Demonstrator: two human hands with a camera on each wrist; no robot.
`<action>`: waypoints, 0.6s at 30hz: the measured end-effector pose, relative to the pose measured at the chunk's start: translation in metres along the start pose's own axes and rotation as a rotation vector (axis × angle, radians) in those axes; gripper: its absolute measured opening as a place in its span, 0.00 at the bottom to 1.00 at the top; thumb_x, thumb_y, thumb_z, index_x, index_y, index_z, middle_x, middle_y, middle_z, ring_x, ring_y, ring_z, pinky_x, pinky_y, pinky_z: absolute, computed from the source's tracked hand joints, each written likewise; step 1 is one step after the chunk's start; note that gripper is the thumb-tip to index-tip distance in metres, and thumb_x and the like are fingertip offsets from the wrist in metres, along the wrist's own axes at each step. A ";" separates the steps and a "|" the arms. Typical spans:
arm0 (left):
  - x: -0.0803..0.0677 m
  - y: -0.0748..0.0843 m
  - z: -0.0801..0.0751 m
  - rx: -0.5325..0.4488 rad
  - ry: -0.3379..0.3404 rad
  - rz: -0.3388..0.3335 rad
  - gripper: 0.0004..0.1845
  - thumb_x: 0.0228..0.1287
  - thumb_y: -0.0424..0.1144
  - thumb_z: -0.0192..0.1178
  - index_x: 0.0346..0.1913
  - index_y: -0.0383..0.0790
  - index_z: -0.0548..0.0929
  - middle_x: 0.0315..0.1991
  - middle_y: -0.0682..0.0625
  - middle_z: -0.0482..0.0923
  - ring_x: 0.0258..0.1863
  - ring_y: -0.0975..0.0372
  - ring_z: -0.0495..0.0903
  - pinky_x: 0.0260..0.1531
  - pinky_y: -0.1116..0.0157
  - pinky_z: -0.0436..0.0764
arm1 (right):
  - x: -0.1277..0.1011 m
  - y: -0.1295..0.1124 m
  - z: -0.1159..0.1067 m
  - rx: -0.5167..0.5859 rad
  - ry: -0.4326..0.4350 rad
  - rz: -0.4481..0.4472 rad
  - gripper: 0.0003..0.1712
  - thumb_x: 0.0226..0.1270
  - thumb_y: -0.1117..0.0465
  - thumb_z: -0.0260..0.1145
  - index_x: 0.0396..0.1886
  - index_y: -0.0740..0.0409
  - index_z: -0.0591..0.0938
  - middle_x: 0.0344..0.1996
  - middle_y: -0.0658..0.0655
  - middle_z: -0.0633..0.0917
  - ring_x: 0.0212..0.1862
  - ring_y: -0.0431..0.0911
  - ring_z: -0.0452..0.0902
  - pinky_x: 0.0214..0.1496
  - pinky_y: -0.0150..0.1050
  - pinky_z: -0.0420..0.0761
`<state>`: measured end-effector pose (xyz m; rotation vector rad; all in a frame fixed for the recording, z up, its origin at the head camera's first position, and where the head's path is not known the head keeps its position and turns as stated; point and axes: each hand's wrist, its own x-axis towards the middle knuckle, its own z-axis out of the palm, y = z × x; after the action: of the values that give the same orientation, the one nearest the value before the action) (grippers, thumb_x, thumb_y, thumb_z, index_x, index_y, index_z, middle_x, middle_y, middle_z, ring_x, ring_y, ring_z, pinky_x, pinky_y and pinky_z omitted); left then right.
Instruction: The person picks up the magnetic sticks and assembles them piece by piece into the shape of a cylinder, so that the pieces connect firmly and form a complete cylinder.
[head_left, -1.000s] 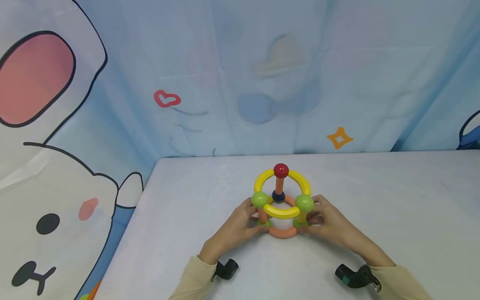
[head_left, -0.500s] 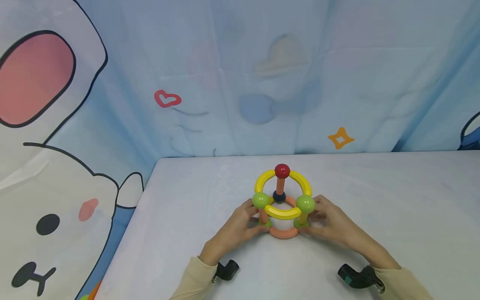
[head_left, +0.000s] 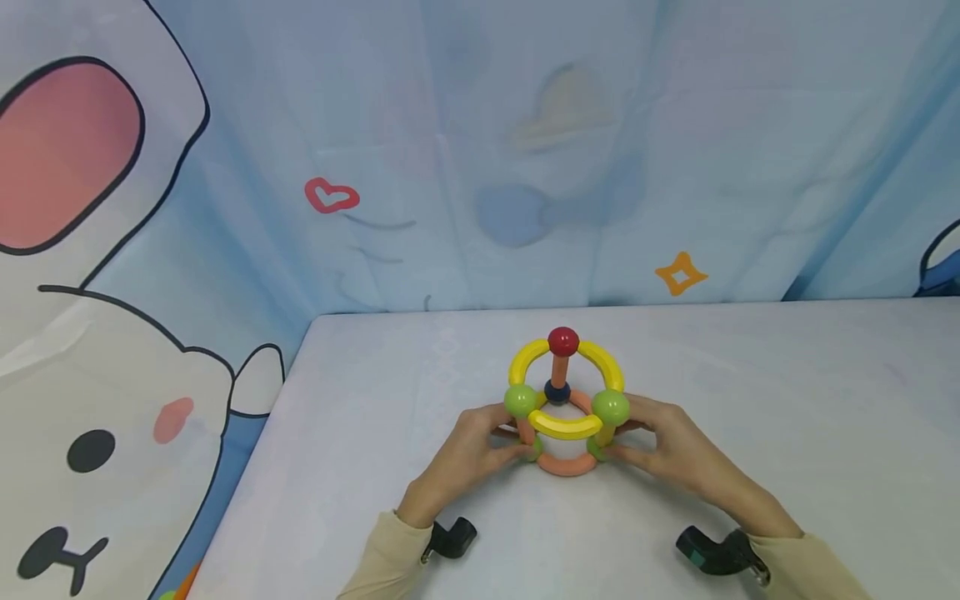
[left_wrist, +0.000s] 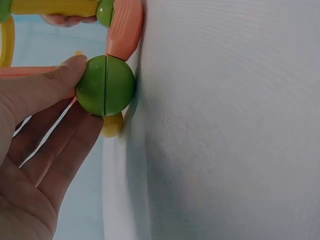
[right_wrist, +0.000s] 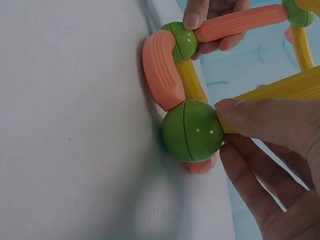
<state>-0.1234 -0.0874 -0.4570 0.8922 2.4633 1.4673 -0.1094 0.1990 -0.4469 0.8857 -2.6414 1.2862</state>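
1. At my twelve o'clock hangs a pale blue cartoon curtain (head_left: 525,150).
2. On it, a red heart (head_left: 332,197) at eleven o'clock, an orange star (head_left: 680,273) at one o'clock.
3. The white table (head_left: 787,400) spreads below.

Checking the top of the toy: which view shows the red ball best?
The head view: the red ball sits unobstructed atop the toy's orange post. Neither wrist view shows it; both frame only the lower green balls and orange arcs.
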 end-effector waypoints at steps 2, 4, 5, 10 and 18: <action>-0.001 0.000 0.000 -0.008 0.002 -0.022 0.09 0.61 0.27 0.75 0.36 0.40 0.84 0.39 0.51 0.85 0.47 0.67 0.84 0.53 0.68 0.84 | 0.000 0.000 0.002 0.005 0.000 0.021 0.27 0.46 0.74 0.85 0.45 0.52 0.86 0.41 0.43 0.86 0.46 0.37 0.83 0.48 0.38 0.89; -0.002 0.000 -0.001 -0.012 0.003 -0.033 0.09 0.60 0.27 0.75 0.36 0.40 0.85 0.39 0.51 0.86 0.46 0.67 0.85 0.52 0.68 0.85 | 0.000 0.000 0.002 0.006 0.001 0.038 0.26 0.46 0.74 0.85 0.45 0.51 0.87 0.42 0.44 0.87 0.47 0.38 0.84 0.48 0.40 0.89; -0.003 0.000 -0.001 -0.010 0.003 -0.036 0.09 0.60 0.27 0.75 0.36 0.40 0.85 0.38 0.51 0.86 0.46 0.67 0.85 0.52 0.68 0.85 | 0.000 0.000 0.003 0.007 0.004 0.039 0.27 0.46 0.74 0.85 0.45 0.52 0.87 0.42 0.44 0.87 0.47 0.38 0.84 0.48 0.41 0.89; -0.001 0.001 -0.003 0.005 0.004 -0.031 0.08 0.60 0.27 0.75 0.36 0.39 0.85 0.38 0.50 0.87 0.46 0.67 0.85 0.51 0.67 0.85 | 0.000 0.000 0.005 -0.008 0.041 -0.019 0.30 0.41 0.77 0.85 0.45 0.53 0.87 0.39 0.43 0.86 0.45 0.37 0.84 0.46 0.37 0.89; -0.001 0.000 -0.001 0.015 0.016 -0.039 0.09 0.59 0.27 0.76 0.36 0.39 0.85 0.39 0.51 0.88 0.46 0.67 0.86 0.51 0.68 0.85 | -0.001 0.000 0.007 -0.025 0.060 -0.027 0.30 0.39 0.78 0.85 0.42 0.51 0.87 0.38 0.41 0.86 0.45 0.36 0.84 0.46 0.37 0.89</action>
<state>-0.1226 -0.0889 -0.4564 0.8330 2.4910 1.4509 -0.1075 0.1940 -0.4522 0.8625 -2.5853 1.2499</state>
